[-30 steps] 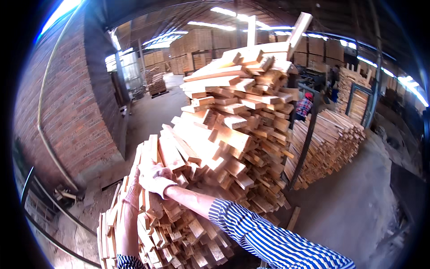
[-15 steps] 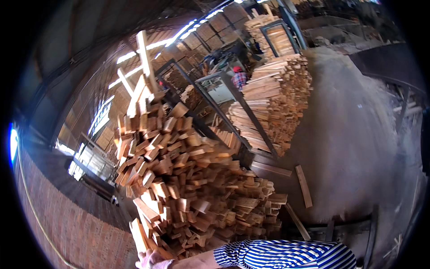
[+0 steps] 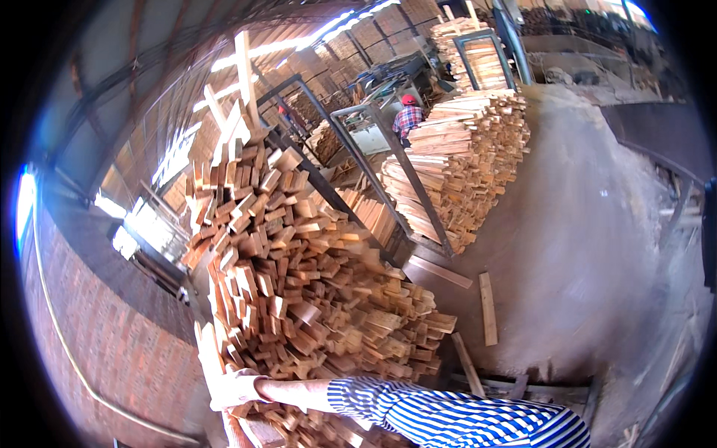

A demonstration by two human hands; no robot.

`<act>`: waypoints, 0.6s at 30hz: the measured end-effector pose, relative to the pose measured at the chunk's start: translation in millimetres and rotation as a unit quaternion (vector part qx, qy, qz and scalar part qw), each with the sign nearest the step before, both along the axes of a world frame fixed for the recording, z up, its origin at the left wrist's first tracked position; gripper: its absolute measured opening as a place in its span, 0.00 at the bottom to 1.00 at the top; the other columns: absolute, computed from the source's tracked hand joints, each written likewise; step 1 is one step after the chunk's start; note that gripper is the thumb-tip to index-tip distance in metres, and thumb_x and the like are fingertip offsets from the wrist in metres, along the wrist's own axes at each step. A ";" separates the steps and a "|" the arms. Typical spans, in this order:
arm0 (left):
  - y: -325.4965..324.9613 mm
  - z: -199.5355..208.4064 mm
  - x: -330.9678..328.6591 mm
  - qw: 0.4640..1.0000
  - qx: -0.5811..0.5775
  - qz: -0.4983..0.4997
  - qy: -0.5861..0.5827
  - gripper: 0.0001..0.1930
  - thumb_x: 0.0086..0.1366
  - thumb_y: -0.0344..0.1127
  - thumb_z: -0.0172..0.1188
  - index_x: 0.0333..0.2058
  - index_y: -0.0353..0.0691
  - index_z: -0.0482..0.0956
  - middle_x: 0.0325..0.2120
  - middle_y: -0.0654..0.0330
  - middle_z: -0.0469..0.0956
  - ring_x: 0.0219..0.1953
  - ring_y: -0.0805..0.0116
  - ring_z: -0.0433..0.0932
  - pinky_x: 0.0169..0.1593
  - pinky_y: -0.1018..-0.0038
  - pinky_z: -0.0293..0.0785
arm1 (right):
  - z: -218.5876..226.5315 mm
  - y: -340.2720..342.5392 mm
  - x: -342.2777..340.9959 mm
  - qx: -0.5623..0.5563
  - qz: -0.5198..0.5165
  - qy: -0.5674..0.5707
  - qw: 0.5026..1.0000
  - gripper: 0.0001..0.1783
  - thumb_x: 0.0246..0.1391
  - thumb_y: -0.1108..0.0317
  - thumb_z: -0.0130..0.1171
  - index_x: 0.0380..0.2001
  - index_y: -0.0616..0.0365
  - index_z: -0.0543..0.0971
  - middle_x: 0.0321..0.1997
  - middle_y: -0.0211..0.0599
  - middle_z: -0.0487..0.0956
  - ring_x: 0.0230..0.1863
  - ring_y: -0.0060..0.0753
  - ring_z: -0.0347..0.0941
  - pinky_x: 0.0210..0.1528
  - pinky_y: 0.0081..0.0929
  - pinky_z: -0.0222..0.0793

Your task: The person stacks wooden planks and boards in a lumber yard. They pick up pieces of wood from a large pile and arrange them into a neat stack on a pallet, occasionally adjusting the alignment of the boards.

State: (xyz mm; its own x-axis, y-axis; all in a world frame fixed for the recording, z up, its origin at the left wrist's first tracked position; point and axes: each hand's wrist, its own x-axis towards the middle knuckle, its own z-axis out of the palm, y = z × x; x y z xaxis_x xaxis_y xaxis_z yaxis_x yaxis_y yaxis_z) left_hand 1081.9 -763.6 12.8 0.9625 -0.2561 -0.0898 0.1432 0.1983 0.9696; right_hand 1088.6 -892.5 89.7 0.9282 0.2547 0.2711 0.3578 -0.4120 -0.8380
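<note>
My right arm, in a blue-and-white striped sleeve, stretches left across the lower part of the view. At its end my right hand [image 3: 237, 389], in what looks like a pale glove, is closed around a light wooden board [image 3: 208, 351] standing at the left edge of a big stack. Part of the board is hidden behind the fingers. Beside the hand rises the stack of wooden boards [image 3: 299, 276], their cut ends jutting out unevenly towards me. My left hand is out of view.
A dark metal frame [image 3: 351, 160] stands behind the stack. Past it is a second board stack [image 3: 470, 172], with a person in a red cap [image 3: 407, 119] beside it. Loose boards [image 3: 488, 308] lie on the dusty floor [image 3: 567, 246]. A brick wall [image 3: 97, 313] runs along the left.
The view has shifted, showing more of my right arm and hand. The hand now appears higher, still on a board at the stack's left edge.
</note>
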 end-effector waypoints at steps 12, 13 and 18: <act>35.7 -116.1 -84.3 0.995 -0.094 0.041 0.015 0.30 0.69 0.51 0.65 0.62 0.40 0.72 0.52 0.58 0.79 0.50 0.65 0.78 0.52 0.63 0.79 | -67.8 -51.3 -53.7 0.154 0.037 0.202 0.967 0.74 0.44 0.34 0.73 0.75 0.66 0.40 0.66 0.62 0.70 0.66 0.45 0.68 0.69 0.33 0.64; 41.6 -120.0 -92.1 0.995 -0.093 0.038 0.013 0.30 0.69 0.51 0.65 0.63 0.40 0.71 0.52 0.58 0.79 0.50 0.65 0.78 0.52 0.63 0.79 | -75.0 -50.5 -62.1 0.152 0.011 0.188 0.970 0.74 0.43 0.36 0.75 0.75 0.66 0.41 0.66 0.59 0.71 0.66 0.44 0.68 0.70 0.33 0.63; -8.4 -70.7 -158.1 0.954 -0.256 0.061 0.144 0.37 0.70 0.61 0.59 0.64 0.35 0.68 0.57 0.49 0.75 0.55 0.57 0.78 0.59 0.59 0.79 | -137.5 -95.3 -126.7 0.309 0.225 0.234 0.894 0.58 0.48 0.59 0.78 0.73 0.60 0.51 0.66 0.40 0.69 0.65 0.36 0.66 0.69 0.34 0.64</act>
